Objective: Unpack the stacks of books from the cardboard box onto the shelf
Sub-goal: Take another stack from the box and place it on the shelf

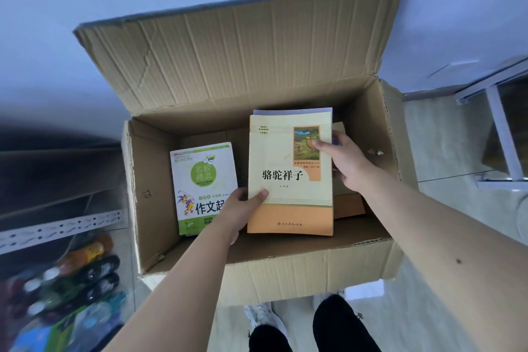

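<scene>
The cardboard box stands open on the floor, its rear flap raised against the wall. Its lower inside corners are shaded, and what lies beneath the books cannot be made out. The metal shelf at the left is cut off by the frame edge and blurred; bottles on its lower level are seen only as smeared colours, and their number cannot be told.

Inside the box, a green-and-white book lies flat at the left side, its lower right corner hidden by the left hand. A stack topped by a cream-and-orange book is held above the box's right half. The edges of at least one more book show behind its top edge; the count in the stack cannot be told. Further books beneath and to the right are mostly covered.

The left hand grips the stack's left edge, thumb on the cover, fingers hidden below. The right hand grips the right edge, thumb pressed on the cover picture, fingers curled behind.
</scene>
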